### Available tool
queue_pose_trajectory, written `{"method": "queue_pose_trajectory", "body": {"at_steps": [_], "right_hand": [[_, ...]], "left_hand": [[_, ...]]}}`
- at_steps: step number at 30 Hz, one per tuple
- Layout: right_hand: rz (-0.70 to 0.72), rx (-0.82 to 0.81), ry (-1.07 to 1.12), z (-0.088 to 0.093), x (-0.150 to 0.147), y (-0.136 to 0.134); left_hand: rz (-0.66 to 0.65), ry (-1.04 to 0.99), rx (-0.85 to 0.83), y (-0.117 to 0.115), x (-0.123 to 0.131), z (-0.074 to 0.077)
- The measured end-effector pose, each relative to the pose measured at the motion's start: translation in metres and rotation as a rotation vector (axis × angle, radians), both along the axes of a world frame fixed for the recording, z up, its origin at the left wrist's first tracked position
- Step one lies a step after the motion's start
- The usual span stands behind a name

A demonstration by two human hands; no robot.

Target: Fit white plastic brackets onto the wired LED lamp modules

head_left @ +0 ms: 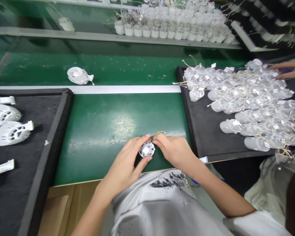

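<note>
Near the front edge of the green worktop [95, 131], my left hand [126, 162] grips a small round white plastic housing [147, 149] between thumb and fingers. A white square sits in the housing's slotted open face, which points up. My right hand [173, 149] is at the housing's right side, fingers pinched on its thin yellowish wires [159, 132]. The wire ends stick out beyond the fingertips. The housing's lower part is hidden by my left hand.
At left, a black tray [46, 118] holds white slotted shells with handles. Another white shell [80, 75] lies beyond the white strip. At right, a black tray [208, 144] carries many wired translucent cups [231, 126]; a co-worker's hands [293, 68] reach over it. More cups [162, 32] line the back shelf.
</note>
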State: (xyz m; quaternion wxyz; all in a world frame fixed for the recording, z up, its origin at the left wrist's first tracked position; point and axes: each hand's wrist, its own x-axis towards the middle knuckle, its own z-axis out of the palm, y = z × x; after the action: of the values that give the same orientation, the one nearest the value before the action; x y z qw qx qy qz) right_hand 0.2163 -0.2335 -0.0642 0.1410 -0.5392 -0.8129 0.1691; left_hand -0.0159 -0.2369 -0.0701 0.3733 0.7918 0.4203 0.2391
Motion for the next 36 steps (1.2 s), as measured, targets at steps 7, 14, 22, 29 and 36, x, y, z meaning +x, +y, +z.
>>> {"method": "queue_pose_trajectory", "body": {"at_steps": [7,14,22,29,36], "right_hand": [[-0.017,0.023,-0.098,-0.008,0.006,0.012],[-0.122,0.237,0.245,0.012,-0.003,-0.003],[-0.097,0.03,0.602,-0.012,-0.03,-0.02],[-0.2,0.035,0.58,-0.024,-0.03,-0.018],[-0.144,0.027,0.556,-0.023,-0.025,-0.018]], "left_hand": [[0.01,-0.003,0.019,-0.002,-0.002,-0.002],[0.064,0.044,0.18,0.001,0.009,-0.005],[0.077,0.171,0.084,-0.002,0.01,0.011],[0.208,0.394,0.203,-0.01,-0.049,0.057],[0.87,0.889,0.208,-0.051,-0.252,0.084]]}}
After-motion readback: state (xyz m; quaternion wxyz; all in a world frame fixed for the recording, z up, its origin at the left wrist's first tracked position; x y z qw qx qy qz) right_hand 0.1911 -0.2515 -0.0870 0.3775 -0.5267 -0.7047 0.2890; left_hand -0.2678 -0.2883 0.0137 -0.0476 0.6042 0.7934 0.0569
